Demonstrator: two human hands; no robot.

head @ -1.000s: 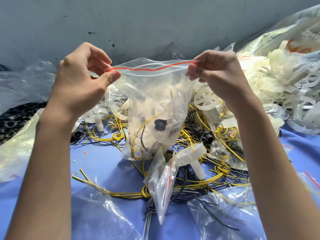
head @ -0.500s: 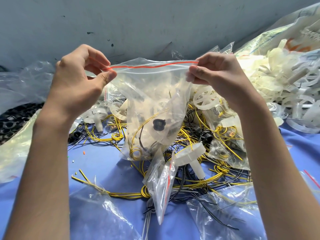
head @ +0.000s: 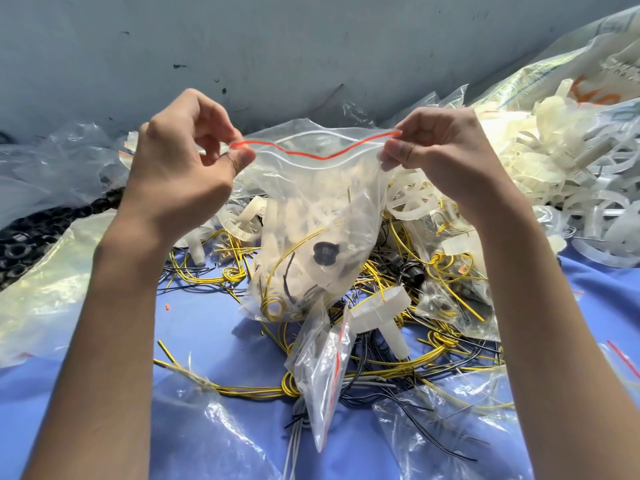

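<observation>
Presently: blue table [head: 194, 327] against grey wall [head: 311, 46] | left hand [head: 183, 161], right hand [head: 440, 150] each pinch zip bag [head: 322, 216] top corners.

A grey-blue wall [head: 311, 46] stands close behind the work surface, its paint scuffed and flecked with dark marks. A blue cloth [head: 207, 327], creased in places, covers the surface. The light is soft and even, brightest toward the right.
</observation>
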